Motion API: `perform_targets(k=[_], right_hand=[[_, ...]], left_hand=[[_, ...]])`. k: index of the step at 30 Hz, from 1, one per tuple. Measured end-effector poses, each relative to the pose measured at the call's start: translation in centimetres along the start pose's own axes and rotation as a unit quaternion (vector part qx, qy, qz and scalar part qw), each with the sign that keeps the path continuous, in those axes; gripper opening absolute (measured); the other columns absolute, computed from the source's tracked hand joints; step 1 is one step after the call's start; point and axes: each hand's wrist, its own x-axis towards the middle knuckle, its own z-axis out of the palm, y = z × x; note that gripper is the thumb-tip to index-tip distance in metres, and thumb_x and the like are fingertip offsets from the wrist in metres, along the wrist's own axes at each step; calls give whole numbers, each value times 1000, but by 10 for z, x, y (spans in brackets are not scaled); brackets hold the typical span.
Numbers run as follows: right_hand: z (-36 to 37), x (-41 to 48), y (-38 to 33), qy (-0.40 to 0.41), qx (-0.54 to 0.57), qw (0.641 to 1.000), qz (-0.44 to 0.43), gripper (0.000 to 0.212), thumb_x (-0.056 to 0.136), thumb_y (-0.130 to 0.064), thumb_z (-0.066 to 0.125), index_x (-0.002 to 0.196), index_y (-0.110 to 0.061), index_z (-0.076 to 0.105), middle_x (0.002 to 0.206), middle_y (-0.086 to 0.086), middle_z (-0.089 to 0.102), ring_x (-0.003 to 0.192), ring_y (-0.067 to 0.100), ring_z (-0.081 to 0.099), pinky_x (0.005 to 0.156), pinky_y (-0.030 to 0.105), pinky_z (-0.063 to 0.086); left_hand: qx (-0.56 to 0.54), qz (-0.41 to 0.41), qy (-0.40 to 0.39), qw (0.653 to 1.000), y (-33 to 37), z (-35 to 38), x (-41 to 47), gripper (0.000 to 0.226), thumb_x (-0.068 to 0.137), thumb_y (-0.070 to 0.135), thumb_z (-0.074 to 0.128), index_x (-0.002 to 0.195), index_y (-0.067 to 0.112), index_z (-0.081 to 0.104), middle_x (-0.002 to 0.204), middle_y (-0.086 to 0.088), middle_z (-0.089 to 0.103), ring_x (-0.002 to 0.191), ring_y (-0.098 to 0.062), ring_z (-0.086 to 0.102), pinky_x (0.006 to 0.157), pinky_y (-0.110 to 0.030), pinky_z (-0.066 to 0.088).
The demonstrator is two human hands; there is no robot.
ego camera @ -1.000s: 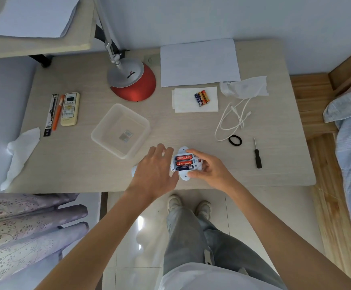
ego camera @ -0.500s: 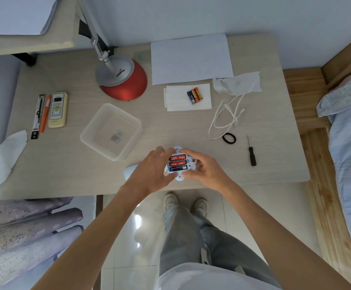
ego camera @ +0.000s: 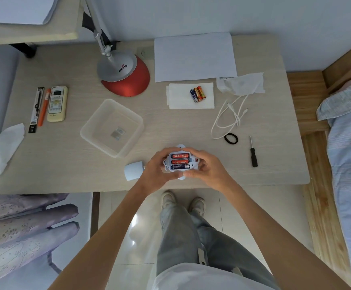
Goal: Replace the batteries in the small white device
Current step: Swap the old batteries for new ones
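Note:
The small white device (ego camera: 194,162) lies belly-up near the desk's front edge, its open battery bay showing two red cells and one dark cell (ego camera: 180,161). My left hand (ego camera: 156,170) grips its left side and my right hand (ego camera: 207,167) grips its right side. A small white battery cover (ego camera: 133,171) lies on the desk just left of my left hand. Three loose batteries (ego camera: 197,94) rest on a folded white tissue (ego camera: 178,99) farther back. A black-handled screwdriver (ego camera: 253,154) lies to the right.
A clear plastic tray (ego camera: 99,126) sits left of centre, a red-based lamp (ego camera: 126,77) behind it. White paper (ego camera: 193,55), a crumpled tissue (ego camera: 241,83), a white cable (ego camera: 227,119) and a black hair tie (ego camera: 231,138) lie on the right. A remote (ego camera: 57,103) and pens (ego camera: 39,108) lie at left.
My left hand has closed onto the device's left side, so both hands now hold it; the white cover beside the left hand has come into full view.

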Motion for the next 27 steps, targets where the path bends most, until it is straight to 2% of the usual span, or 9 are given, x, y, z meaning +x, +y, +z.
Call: perform_targets(k=[3,5,9,12,15,18,23,27], right_hand=[[-2,-2,3,26,-18,999,-6,75,80,-22,97,148,-26,65,125,5,69,112,22,74,93,48,65],[-5,-5,4,35,-33,999,-14,75,79,-21,97,147,-26,66,124,4,68,111,21,72,93,47,64],[-17,-8,2,33,-92,995,-24,72,81,-26,96,146,-35,67,123,-2,67,111,19,67,94,47,61],[-26,-9,-2,17,-191,981,-32,71,84,-36,92,149,-41,62,123,-10,66,113,12,65,94,46,60],[-33,-9,-16,0,-340,938,-63,71,88,-44,86,152,-39,58,125,-10,68,114,13,63,90,46,60],[-44,-4,-32,-36,-453,885,-97,72,91,-49,81,156,-32,56,132,-3,70,120,19,64,91,46,61],[-58,6,-51,-82,-530,833,-138,68,89,-53,82,149,-25,64,135,0,70,122,21,67,90,42,62],[-61,8,-61,-110,-562,805,-157,72,88,-54,83,150,-24,62,136,0,69,123,21,67,90,39,61]], left_hand=[[-54,-9,6,998,2,4,-1,76,80,9,94,147,17,60,138,-2,65,129,-21,63,97,-31,61],[-93,-21,2,995,5,7,0,77,78,1,94,146,15,62,138,-4,65,128,-17,64,97,-29,61],[-156,-47,-13,987,8,10,2,80,74,-4,95,144,19,65,139,-4,66,129,-18,64,96,-30,61],[-191,-68,-18,979,9,12,3,81,71,-6,96,142,21,68,138,-5,68,129,-22,65,96,-31,62],[-202,-91,-18,975,6,13,5,84,66,-6,98,140,23,71,136,-5,70,127,-24,68,99,-38,63],[-199,-102,-16,975,6,14,5,85,63,-3,101,138,26,72,135,-3,70,124,-22,70,99,-42,64],[-217,-96,-11,971,9,15,5,84,64,-10,97,139,16,71,129,2,72,119,-15,72,92,-31,64],[-215,-100,-12,971,10,14,5,83,64,-9,97,136,21,72,128,3,71,118,-15,72,92,-32,64]])
